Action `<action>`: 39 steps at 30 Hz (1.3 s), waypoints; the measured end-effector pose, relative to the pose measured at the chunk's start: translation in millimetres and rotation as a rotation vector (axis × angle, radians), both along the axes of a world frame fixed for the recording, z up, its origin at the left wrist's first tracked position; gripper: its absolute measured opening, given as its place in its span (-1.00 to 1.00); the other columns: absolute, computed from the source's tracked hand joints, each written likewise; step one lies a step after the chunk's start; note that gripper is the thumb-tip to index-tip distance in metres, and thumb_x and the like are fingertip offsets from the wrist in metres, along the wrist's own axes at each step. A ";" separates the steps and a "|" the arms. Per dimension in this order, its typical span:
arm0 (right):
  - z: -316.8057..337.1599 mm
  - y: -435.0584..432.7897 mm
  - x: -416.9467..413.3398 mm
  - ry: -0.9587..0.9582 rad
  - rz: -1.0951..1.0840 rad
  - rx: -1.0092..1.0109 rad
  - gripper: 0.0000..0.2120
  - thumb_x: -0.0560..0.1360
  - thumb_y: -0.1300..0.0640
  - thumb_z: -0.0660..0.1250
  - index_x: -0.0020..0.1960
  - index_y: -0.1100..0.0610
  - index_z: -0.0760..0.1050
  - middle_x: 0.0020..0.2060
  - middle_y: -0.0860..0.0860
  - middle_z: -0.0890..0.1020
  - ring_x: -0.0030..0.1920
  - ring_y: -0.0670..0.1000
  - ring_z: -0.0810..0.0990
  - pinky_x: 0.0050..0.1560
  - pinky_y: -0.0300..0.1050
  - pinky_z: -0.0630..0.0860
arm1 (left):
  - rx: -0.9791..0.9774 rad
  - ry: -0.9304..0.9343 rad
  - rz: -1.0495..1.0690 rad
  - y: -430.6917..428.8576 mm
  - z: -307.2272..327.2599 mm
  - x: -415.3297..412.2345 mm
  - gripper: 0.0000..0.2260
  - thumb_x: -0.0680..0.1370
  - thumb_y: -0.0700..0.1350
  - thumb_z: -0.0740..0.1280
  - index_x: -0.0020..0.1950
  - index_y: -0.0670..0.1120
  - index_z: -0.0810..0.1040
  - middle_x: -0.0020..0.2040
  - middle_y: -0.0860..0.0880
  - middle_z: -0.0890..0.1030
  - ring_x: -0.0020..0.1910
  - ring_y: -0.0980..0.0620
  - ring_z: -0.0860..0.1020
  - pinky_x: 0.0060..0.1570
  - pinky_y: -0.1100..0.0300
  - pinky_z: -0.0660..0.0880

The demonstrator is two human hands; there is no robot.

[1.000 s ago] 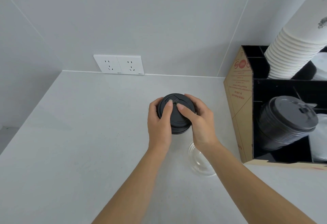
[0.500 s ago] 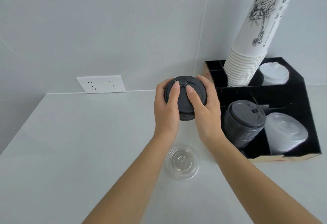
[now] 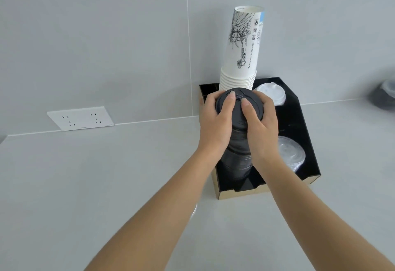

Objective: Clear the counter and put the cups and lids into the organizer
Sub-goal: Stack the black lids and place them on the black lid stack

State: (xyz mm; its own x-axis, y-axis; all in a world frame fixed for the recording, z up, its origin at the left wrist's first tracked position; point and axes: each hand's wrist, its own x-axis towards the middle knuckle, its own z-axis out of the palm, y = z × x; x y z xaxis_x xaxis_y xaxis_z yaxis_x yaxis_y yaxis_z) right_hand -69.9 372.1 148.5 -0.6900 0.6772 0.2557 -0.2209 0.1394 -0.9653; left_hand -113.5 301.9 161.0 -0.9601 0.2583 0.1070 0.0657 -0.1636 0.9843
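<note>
Both hands grip a small stack of black lids [image 3: 236, 108] from the sides: my left hand [image 3: 214, 126] on its left, my right hand [image 3: 261, 129] on its right. It is held directly above a taller stack of black lids [image 3: 236, 159] in the front left compartment of the black organizer [image 3: 307, 142]; whether the two stacks touch I cannot tell. A tall stack of white printed paper cups [image 3: 242, 56] stands in the back compartment, white lids [image 3: 270, 94] beside it, clear lids [image 3: 291, 156] at the front right.
The organizer sits on a pale grey counter [image 3: 106, 185] against a grey tiled wall. A white double socket [image 3: 80, 118] is low on the wall at left. A sliver of a clear lid [image 3: 194, 210] shows beside my left forearm. A dark blurred object [image 3: 384, 97] sits far right.
Both hands lifted the black lids off the counter and carried them right, over the organizer's black lid stack. The view swung right; the clear lid on the counter is now mostly hidden by my left arm.
</note>
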 end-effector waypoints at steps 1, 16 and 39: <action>-3.8 4.5 2.2 -0.006 0.003 -0.004 -0.66 0.52 0.05 0.29 0.27 0.05 0.40 0.09 -0.11 0.56 0.09 -0.20 0.55 0.08 -0.27 0.51 | -0.013 -0.005 0.003 4.1 -3.0 1.8 -0.85 0.53 -0.02 0.30 0.07 -0.01 0.52 0.08 -0.04 0.60 0.09 0.03 0.56 0.15 0.03 0.50; -45.0 23.9 6.2 -0.135 0.054 0.018 -0.73 0.53 0.04 0.26 0.22 0.01 0.36 -0.06 -0.25 0.51 -0.10 -0.44 0.50 -0.13 -0.49 0.47 | -0.103 -0.116 -0.013 19.6 -41.4 4.1 -0.84 0.54 0.01 0.28 0.07 0.00 0.49 0.04 -0.01 0.60 -0.02 0.14 0.58 -0.18 0.38 0.46; -59.4 30.3 2.8 -0.098 0.060 -0.152 -0.85 0.57 0.08 0.19 0.12 -0.01 0.46 0.03 -0.05 0.56 -0.04 -0.24 0.56 -0.05 -0.31 0.53 | 0.004 -0.077 0.011 23.3 -66.2 2.7 -0.79 0.55 0.01 0.26 0.05 -0.09 0.56 -0.05 0.00 0.63 -0.14 0.26 0.58 -0.20 0.45 0.46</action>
State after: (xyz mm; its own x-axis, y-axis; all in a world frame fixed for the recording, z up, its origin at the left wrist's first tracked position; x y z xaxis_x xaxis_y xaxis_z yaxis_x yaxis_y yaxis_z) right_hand -67.1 402.4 89.2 -0.7468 0.6598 0.0831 -0.1286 -0.0206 -0.9915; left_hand -110.8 325.2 94.8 -0.9684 0.2471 0.0337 -0.0083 -0.1671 0.9859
